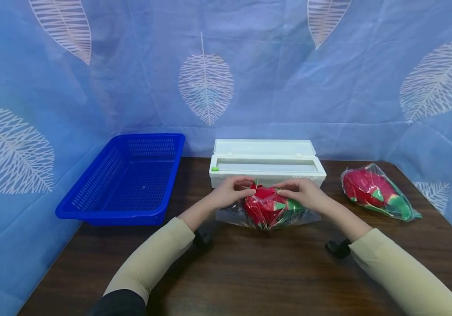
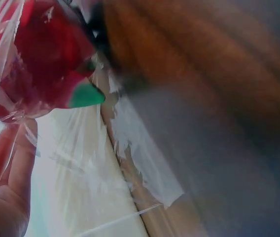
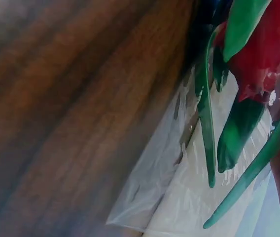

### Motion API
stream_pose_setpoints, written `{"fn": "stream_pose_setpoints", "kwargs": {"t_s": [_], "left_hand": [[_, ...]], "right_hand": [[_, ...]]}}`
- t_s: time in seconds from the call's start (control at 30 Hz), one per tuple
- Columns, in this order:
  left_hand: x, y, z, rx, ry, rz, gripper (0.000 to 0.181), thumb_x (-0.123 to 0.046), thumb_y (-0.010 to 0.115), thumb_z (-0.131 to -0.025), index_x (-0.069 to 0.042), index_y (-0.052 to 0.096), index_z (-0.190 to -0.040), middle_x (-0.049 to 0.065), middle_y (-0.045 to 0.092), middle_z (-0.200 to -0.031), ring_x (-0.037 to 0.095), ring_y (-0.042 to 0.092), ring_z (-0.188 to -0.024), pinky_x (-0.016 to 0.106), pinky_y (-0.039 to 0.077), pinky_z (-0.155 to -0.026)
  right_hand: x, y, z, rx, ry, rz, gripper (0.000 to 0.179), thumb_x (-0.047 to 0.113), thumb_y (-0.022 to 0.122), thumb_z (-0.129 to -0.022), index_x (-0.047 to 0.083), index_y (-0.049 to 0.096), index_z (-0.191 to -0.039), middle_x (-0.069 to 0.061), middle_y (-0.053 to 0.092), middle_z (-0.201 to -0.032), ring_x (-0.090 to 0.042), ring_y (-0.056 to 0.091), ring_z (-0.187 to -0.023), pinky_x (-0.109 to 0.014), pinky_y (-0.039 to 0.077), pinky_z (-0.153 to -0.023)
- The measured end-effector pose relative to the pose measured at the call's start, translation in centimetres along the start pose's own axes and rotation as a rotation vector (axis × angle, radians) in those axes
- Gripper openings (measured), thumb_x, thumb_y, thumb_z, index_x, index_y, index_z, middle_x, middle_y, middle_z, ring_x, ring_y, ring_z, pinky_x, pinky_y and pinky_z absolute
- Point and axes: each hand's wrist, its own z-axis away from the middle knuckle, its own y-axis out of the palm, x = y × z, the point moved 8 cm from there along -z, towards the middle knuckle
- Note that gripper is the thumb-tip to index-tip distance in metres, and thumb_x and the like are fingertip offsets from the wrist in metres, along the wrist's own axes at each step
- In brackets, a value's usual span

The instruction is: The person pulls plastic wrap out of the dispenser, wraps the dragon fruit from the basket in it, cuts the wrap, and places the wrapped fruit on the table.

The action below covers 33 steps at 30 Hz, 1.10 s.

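Note:
A red and green toy dragon fruit (image 1: 264, 205) is held up by both hands in front of a white box, with clear plastic wrap (image 1: 231, 216) draped around it and spreading out to both sides. My left hand (image 1: 231, 192) grips its left end, thumb toward me. On the right end my right hand (image 1: 304, 193) holds it the same way. In the left wrist view, fingers (image 2: 21, 158) show behind the film under the red body (image 2: 41, 59). Long green leaf tips (image 3: 248, 173) hang down in the right wrist view, where the right hand is mostly cut off.
Behind the hands stands the white cling film dispenser (image 1: 265, 181), its lid (image 1: 264, 147) raised and a green slider at its left. A blue basket (image 1: 163, 188) sits at the left. Another dragon fruit (image 1: 376, 191), wrapped in film, lies on the brown table (image 1: 265, 276) at the right.

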Motion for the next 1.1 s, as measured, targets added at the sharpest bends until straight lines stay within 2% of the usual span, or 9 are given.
{"fn": "stream_pose_setpoints", "kwargs": {"t_s": [0.2,0.37,0.47,0.57,0.67,0.73,0.87,0.97,1.1], "left_hand": [[0.9,-0.4,-0.6,-0.054,-0.04,0.028,0.04,-0.028,0.062,-0.097,-0.011,0.056,-0.133,0.012,0.062,-0.125,0.022,0.062,-0.108,0.031,0.055,-0.077],[0.0,-1.2,-0.1,-0.1,0.034,-0.023,0.044,-0.034,0.054,-0.101,-0.012,0.05,-0.139,0.008,0.056,-0.134,0.022,0.055,-0.12,0.037,0.05,-0.092],[-0.8,-1.3,0.3,-0.072,0.109,-0.113,0.05,-0.036,0.056,-0.099,-0.017,0.045,-0.144,0.005,0.048,-0.142,0.022,0.046,-0.128,0.043,0.043,-0.101],[-1.4,-0.7,0.6,0.021,0.182,-0.207,0.064,-0.035,0.069,-0.091,-0.02,0.041,-0.147,0.003,0.042,-0.148,0.022,0.04,-0.134,0.045,0.04,-0.104],[-1.3,0.4,0.7,0.106,0.212,-0.317,0.086,-0.038,0.08,-0.08,-0.023,0.035,-0.151,-0.001,0.031,-0.155,0.022,0.034,-0.138,0.045,0.04,-0.103],[-1.0,0.9,0.7,0.131,0.217,-0.373,0.096,-0.038,0.084,-0.074,-0.023,0.031,-0.152,-0.002,0.024,-0.158,0.023,0.031,-0.139,0.045,0.04,-0.103],[-0.8,1.4,0.5,0.114,0.24,-0.491,0.103,-0.034,0.087,-0.071,-0.02,0.026,-0.153,0.001,0.021,-0.159,0.025,0.032,-0.139,0.046,0.04,-0.103],[-1.1,1.4,0.3,0.076,0.256,-0.561,0.099,-0.03,0.087,-0.072,-0.017,0.029,-0.151,0.006,0.026,-0.157,0.027,0.034,-0.137,0.044,0.042,-0.102],[-1.5,1.4,0.2,0.04,0.27,-0.608,0.091,-0.029,0.086,-0.074,-0.016,0.035,-0.148,0.009,0.033,-0.152,0.027,0.038,-0.134,0.042,0.043,-0.101]], "right_hand": [[-0.8,0.2,-1.0,0.023,0.021,0.041,0.029,0.02,0.061,-0.097,0.003,0.069,-0.119,-0.012,0.07,-0.109,-0.028,0.065,-0.101,-0.049,0.051,-0.085],[-1.4,0.3,-1.8,0.033,0.011,0.029,0.026,0.016,0.059,-0.098,0.002,0.069,-0.118,-0.008,0.072,-0.103,-0.017,0.064,-0.086,-0.038,0.051,-0.074],[-1.8,0.1,-2.0,0.034,0.016,0.026,0.026,0.015,0.058,-0.099,0.0,0.069,-0.117,-0.007,0.072,-0.099,-0.012,0.061,-0.079,-0.033,0.047,-0.069],[-2.3,-0.2,-2.2,0.04,0.042,0.014,0.027,0.016,0.059,-0.098,0.001,0.069,-0.117,-0.006,0.072,-0.096,-0.011,0.057,-0.073,-0.03,0.045,-0.065],[-2.7,-0.3,-2.4,0.049,0.06,-0.016,0.027,0.016,0.059,-0.098,-0.001,0.069,-0.117,-0.007,0.072,-0.095,-0.014,0.056,-0.073,-0.029,0.045,-0.064],[-2.8,-0.3,-2.5,0.054,0.075,-0.042,0.027,0.015,0.058,-0.099,-0.002,0.069,-0.116,-0.008,0.072,-0.097,-0.016,0.057,-0.077,-0.03,0.046,-0.065],[-2.8,-0.3,-2.4,0.06,0.096,-0.074,0.027,0.015,0.057,-0.099,-0.004,0.068,-0.116,-0.01,0.071,-0.099,-0.019,0.061,-0.084,-0.032,0.049,-0.071],[-2.5,-0.4,-2.3,0.07,0.11,-0.09,0.029,0.017,0.054,-0.101,-0.004,0.067,-0.117,-0.009,0.069,-0.092,-0.02,0.057,-0.078,-0.034,0.046,-0.069],[-1.4,-0.8,-1.6,0.075,0.102,-0.02,0.039,0.023,0.047,-0.104,-0.005,0.059,-0.129,-0.018,0.067,-0.107,-0.033,0.061,-0.094,-0.046,0.05,-0.081]]}}
